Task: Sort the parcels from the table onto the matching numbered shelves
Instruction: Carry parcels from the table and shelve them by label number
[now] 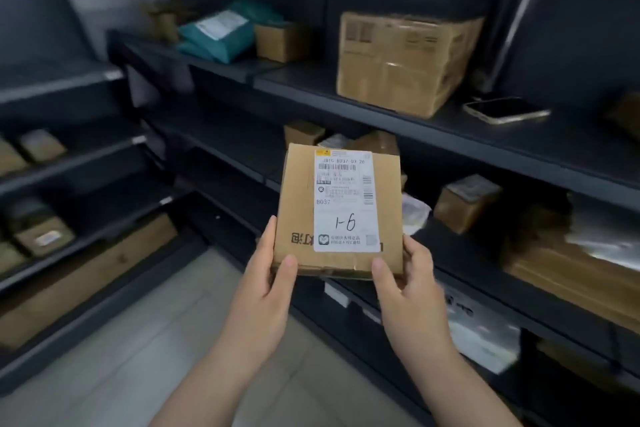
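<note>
Both forearms rise from the bottom of the view and the two hands hold one parcel between them. The left hand grips its near left corner, thumb on the top face and fingers curled along the side; the right hand grips the near right corner the same way, thumb pressed at the near edge, fingers round the right side. The parcel is a flat brown box held in the air, its top face tipped towards the camera, touching no shelf; a white label covers the right half of that face, with a handwritten mark that reads like "1-9". A dark rack stands just beyond the hands. On its shelf above them sits a large taped carton, with a phone lying flat to its right; up and left of the left hand lie a teal bag and a small box just beside it. The shelf behind the parcel holds more small boxes, partly hidden; right of the right hand stands a brown box; lower right the contents are too blurred to name. Well left of the left hand a second rack carries small boxes. Pale floor runs under the forearms between the two racks, open to the left of the left arm.
</note>
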Demonstrator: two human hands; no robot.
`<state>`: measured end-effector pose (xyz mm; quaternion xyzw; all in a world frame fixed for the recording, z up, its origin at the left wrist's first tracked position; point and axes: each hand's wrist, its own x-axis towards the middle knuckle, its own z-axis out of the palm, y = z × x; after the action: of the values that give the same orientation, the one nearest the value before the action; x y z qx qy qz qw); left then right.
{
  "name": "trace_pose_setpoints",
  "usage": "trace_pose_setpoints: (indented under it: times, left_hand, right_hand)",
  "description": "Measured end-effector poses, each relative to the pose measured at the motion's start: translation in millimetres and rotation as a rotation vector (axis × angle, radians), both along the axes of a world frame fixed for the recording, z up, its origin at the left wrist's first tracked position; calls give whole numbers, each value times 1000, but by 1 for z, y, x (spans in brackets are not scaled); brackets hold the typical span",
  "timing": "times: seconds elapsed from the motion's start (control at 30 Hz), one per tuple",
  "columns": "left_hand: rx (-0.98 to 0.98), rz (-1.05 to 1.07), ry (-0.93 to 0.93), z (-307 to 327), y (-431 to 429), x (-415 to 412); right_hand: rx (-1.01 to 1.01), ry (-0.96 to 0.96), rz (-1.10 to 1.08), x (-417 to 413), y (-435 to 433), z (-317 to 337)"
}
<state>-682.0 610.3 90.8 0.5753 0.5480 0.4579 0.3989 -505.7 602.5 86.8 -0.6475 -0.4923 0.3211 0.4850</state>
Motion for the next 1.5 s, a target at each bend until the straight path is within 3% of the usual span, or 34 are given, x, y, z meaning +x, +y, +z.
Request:
trace_pose_setpoints:
  times: [0.47, 0.77, 1.03, 1.5]
  left_hand:
    - [5, 611, 139, -1, 91, -86]
    - [-61, 881, 181, -1, 116, -210]
    - [-48, 836, 360, -6, 162, -369]
    - [65, 780, 192, 8, 269, -542]
  right_hand:
    - [43, -149, 660, -99, 187, 19]
    - [39, -188, 892, -240, 252, 16]
    - [46, -114, 922, -388, 295, 3]
    - [188, -11, 934, -566, 407, 31]
